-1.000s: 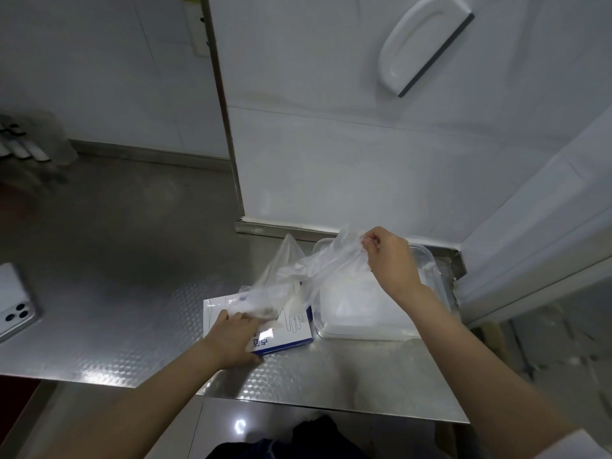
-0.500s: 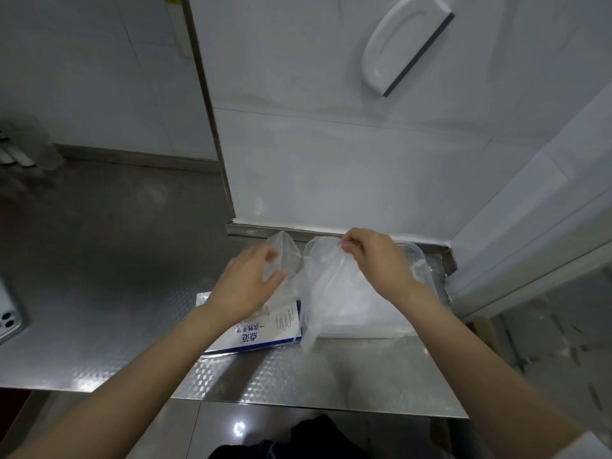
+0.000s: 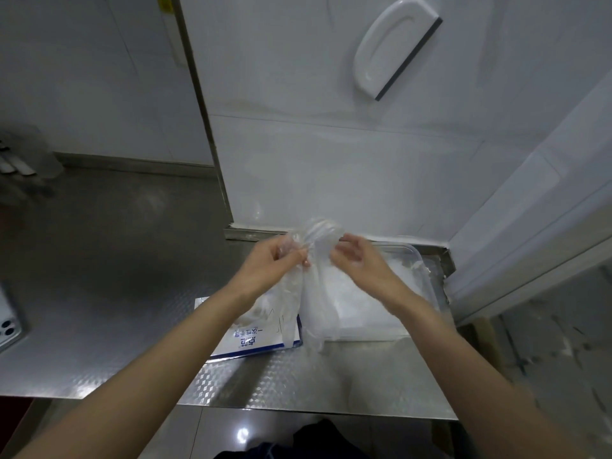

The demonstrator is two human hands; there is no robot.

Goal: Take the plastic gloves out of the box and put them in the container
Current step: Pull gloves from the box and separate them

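Note:
A bunch of thin clear plastic gloves (image 3: 316, 303) hangs between my two hands above the steel table. My left hand (image 3: 276, 263) pinches the top left of the bunch. My right hand (image 3: 359, 261) holds its top right with curled fingers. The loose ends of the gloves drape down over the gap between the box and the container. The white and blue glove box (image 3: 261, 339) lies flat on the table under my left forearm. The clear plastic container (image 3: 427, 283) stands to its right, with a white pile of gloves inside it.
The steel table (image 3: 132, 293) ends close in front of me. A white wall panel with a white handle (image 3: 394, 44) rises right behind the container. A phone (image 3: 10, 323) lies at the table's left edge. A white ledge runs along the right.
My left hand has left the box, risen to the gloves and pinched them beside my right hand. The gloves, stretched out a second ago, now hang bunched between both hands.

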